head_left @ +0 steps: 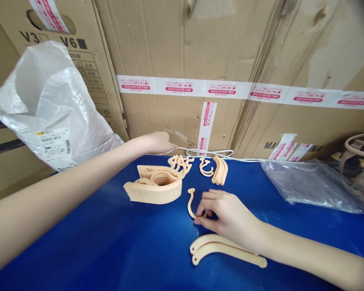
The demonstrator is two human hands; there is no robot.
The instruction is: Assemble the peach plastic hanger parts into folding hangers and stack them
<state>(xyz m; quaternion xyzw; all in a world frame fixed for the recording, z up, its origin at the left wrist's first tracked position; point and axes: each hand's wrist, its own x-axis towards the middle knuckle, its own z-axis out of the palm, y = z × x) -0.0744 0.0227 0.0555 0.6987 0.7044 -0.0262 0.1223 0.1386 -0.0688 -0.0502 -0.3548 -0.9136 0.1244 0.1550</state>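
Note:
On the blue table top (109, 242) lie cream-coloured plastic parts. My right hand (227, 216) rests on the table with its fingers pinched on a small hook-shaped piece (190, 202). Two long curved strips (221, 250) lie just under its wrist. My left hand (157, 142) reaches to the back edge, fingers curled near a white cable (212, 152) and a cluster of small hooks (179, 162); what it holds, if anything, is hidden. A stack of hanger-shaped pieces (156, 188) sits below that hand. More curved pieces (220, 170) lie to the right.
Large cardboard boxes (230, 60) with red-and-white tape wall off the back. A white plastic bag (51, 105) hangs at the left. A clear plastic bag (315, 184) lies at the right, with a round object (362, 147) beyond it.

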